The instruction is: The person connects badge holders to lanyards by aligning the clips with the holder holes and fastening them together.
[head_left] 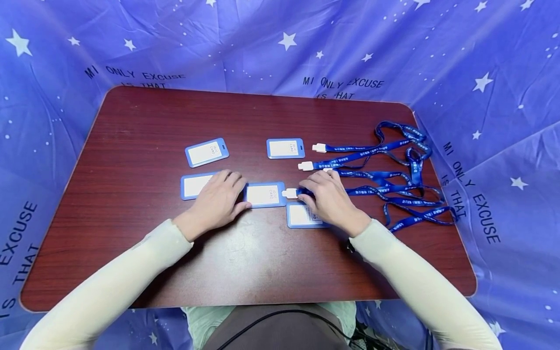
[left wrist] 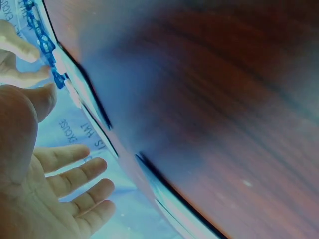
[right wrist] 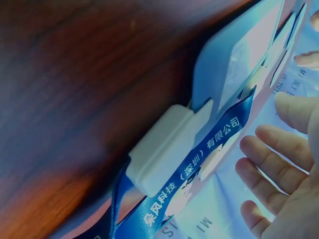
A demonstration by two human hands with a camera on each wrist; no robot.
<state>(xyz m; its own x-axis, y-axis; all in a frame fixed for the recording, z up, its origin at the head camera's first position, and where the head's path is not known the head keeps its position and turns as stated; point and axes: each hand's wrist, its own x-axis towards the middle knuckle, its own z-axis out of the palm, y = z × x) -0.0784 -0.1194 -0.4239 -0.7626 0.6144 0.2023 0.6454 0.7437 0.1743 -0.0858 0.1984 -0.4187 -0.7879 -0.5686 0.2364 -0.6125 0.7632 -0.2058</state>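
My left hand (head_left: 220, 197) lies over the right part of one blue-framed card holder (head_left: 192, 187), its fingers relaxed and its thumb beside the left end of the middle card holder (head_left: 264, 195). A white clip (head_left: 290, 193) on a blue lanyard meets that middle holder's right end. My right hand (head_left: 325, 197) hovers over this lanyard and covers part of a nearer card holder (head_left: 302, 215). In the right wrist view, a white clip (right wrist: 164, 144) sits against the end of a holder, with a printed lanyard (right wrist: 199, 162) beside it. The right fingers (right wrist: 271, 174) are spread and loosely bent.
Two more card holders lie farther back, one at left (head_left: 207, 152) and one near the middle (head_left: 286, 148). Lanyards with white clips (head_left: 319, 148) stretch to the right, their straps tangled (head_left: 413, 170) near the right edge of the brown table (head_left: 245, 262). A starry blue cloth (head_left: 245, 43) surrounds it.
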